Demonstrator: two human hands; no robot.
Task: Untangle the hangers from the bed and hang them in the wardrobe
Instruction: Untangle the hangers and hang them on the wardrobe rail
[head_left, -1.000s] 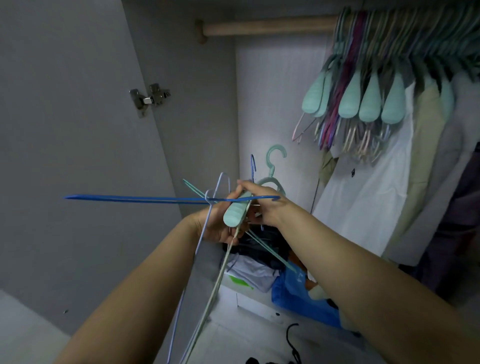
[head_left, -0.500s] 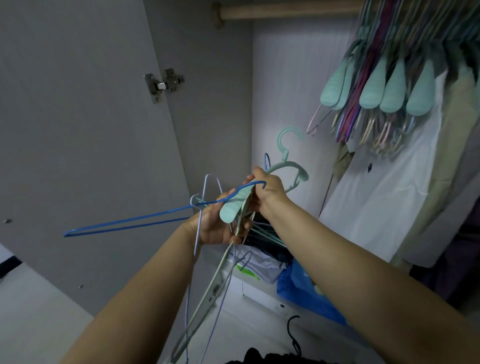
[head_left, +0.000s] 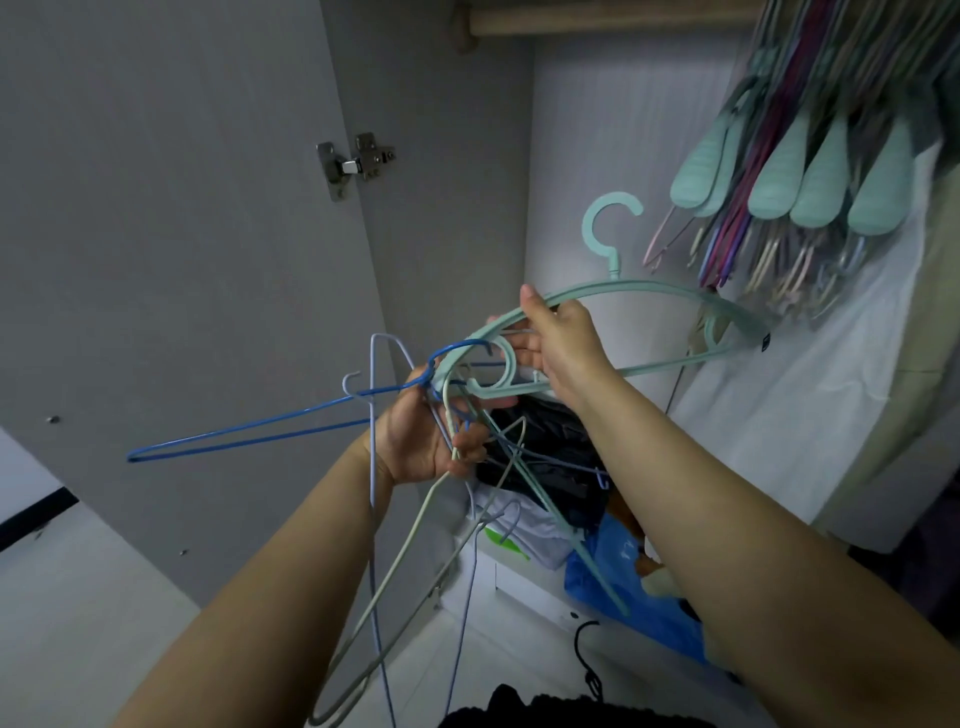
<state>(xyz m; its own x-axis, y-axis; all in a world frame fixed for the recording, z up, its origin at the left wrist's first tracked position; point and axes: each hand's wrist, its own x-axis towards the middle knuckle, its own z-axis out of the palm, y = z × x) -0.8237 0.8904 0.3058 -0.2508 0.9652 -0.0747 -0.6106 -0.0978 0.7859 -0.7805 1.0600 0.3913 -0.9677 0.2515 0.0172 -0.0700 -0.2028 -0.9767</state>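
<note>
Inside an open grey wardrobe (head_left: 447, 208) — wooden rail (head_left: 597, 23) above, door hinge (head_left: 356, 163) at left. Right hand (head_left: 563, 340) clasped around a mint plastic hanger (head_left: 654, 288) before the hung hangers (head_left: 810, 171); left hand (head_left: 421, 436) gripping tangled wire hangers (head_left: 249, 436) — clothes piled below.

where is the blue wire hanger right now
In the head view, the blue wire hanger juts left from the bundle gripped by the left hand, before the wardrobe door.

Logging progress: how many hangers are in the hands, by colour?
Mint plastic: 1
Dark blue wire: 1
Pale blue wire: 2, at least
Beige wire: 1
Thin green: 1
Total: 6, tangle may hide more
</note>
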